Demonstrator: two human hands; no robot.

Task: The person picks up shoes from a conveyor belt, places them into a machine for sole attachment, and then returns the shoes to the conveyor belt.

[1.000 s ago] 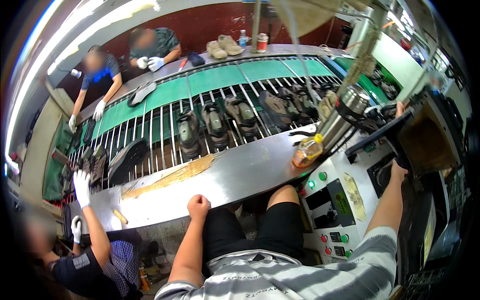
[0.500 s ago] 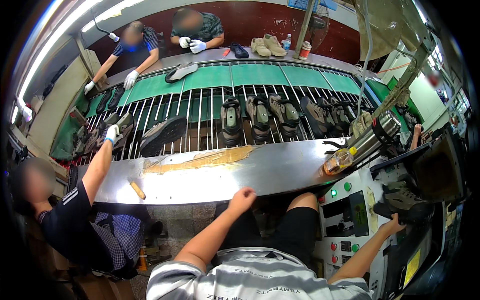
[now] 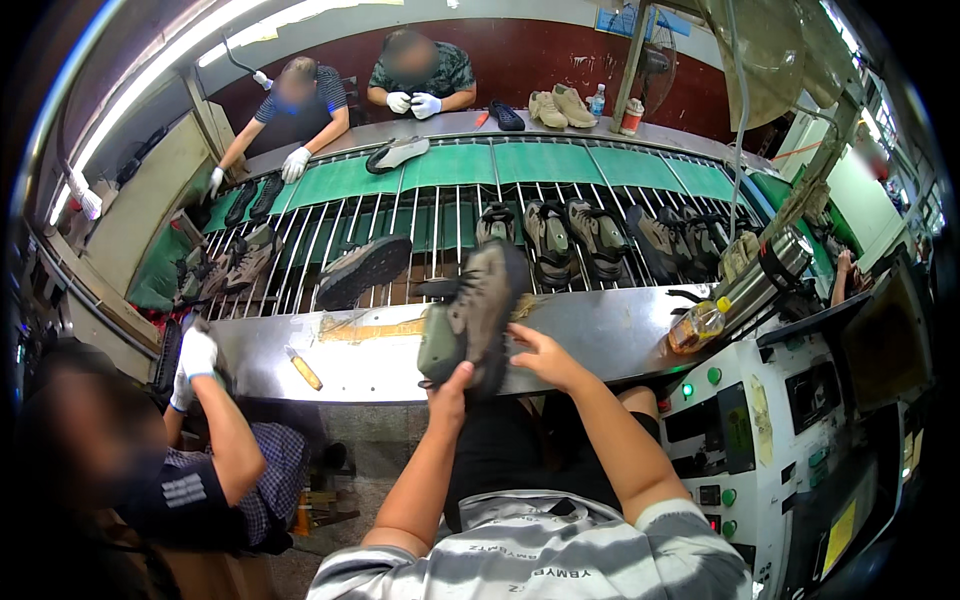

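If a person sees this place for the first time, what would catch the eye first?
Probably the brown shoe, held up in the middle by the left hand, with the open right hand close beside it. Next, perhaps, the bright green strip beyond the metal table, and the silver flask at the right.

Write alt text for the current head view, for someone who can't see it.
A bare left hand holds a grey-brown shoe above a metal bench, the right hand open close beside it. Beyond, more shoes sit on a conveyor; three co-workers in white gloves are at the far side and left.
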